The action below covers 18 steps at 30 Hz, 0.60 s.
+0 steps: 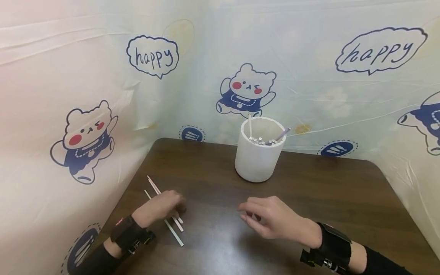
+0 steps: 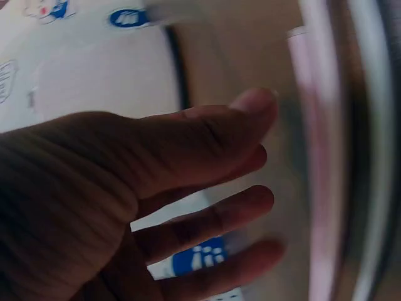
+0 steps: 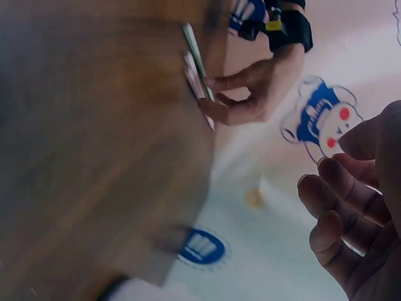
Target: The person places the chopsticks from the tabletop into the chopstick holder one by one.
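Slim pale sticks lie at the table's left: pink-white sticks (image 1: 180,228) side by side and a light green stick (image 1: 175,233) a little apart. My left hand (image 1: 161,208) is over them in the head view and hides their middles. In the left wrist view its thumb and fingers are spread, with a gap between the fingertips and the pink stick (image 2: 319,188). My right hand (image 1: 271,217) hovers above the middle of the table, fingers loosely bent and holding nothing. A white cylindrical cup (image 1: 256,162) stands beyond it, containing several sticks with small square ends.
A purple stick (image 1: 283,133) leans out over the cup's right rim, and a white stick (image 1: 250,126) stands up at its left. The dark brown wooden table (image 1: 326,183) has rounded far corners. Patterned cloth (image 1: 192,84) hangs closely round its back and sides.
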Available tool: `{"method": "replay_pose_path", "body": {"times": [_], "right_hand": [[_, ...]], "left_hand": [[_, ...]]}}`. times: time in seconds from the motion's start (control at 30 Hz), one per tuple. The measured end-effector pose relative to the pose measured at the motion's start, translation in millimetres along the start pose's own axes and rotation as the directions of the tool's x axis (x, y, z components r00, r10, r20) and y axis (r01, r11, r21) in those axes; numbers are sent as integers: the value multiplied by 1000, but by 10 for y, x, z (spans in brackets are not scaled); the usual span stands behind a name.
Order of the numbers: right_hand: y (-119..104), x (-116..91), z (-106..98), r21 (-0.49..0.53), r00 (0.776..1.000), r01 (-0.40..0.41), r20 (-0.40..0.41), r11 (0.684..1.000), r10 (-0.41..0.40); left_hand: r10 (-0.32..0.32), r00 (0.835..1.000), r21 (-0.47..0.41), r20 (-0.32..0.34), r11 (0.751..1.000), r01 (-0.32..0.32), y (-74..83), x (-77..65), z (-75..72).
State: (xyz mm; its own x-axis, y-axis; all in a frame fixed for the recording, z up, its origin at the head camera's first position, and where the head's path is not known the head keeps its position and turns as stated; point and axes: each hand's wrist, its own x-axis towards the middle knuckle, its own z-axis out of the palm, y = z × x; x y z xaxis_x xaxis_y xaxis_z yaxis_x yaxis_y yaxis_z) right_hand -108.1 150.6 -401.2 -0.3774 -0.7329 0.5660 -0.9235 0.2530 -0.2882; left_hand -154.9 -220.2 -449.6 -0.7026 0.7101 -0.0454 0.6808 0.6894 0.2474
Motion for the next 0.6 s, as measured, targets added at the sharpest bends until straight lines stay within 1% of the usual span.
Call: {"method": "replay_pose_path", "body": {"times": [0.07,0.13,0.2,0.3,0.47,0.6], "right_hand": [[-21,-44,94,4,1000,3,28,1000,-3],[-45,-90,180,20,998,-3,61,1000,2],[-64,-132,245,26,996,-9,91,1000,7],[-77,-174,299,37,993,-28,114,999,24],[-71,-191,312,40,993,-47,109,998,43],[-57,-200,311,50,993,-61,102,997,55]], "left_hand": [[4,1000,-28,-2,1000,-4,6,-4,96],[3,1000,-46,-13,999,-3,13,3,160],[5,999,-27,-32,1000,-6,16,18,194],[12,999,5,-51,1000,-12,17,41,216],[57,996,91,-68,995,-50,20,68,254],[77,993,124,-84,990,-66,11,88,294]]}}
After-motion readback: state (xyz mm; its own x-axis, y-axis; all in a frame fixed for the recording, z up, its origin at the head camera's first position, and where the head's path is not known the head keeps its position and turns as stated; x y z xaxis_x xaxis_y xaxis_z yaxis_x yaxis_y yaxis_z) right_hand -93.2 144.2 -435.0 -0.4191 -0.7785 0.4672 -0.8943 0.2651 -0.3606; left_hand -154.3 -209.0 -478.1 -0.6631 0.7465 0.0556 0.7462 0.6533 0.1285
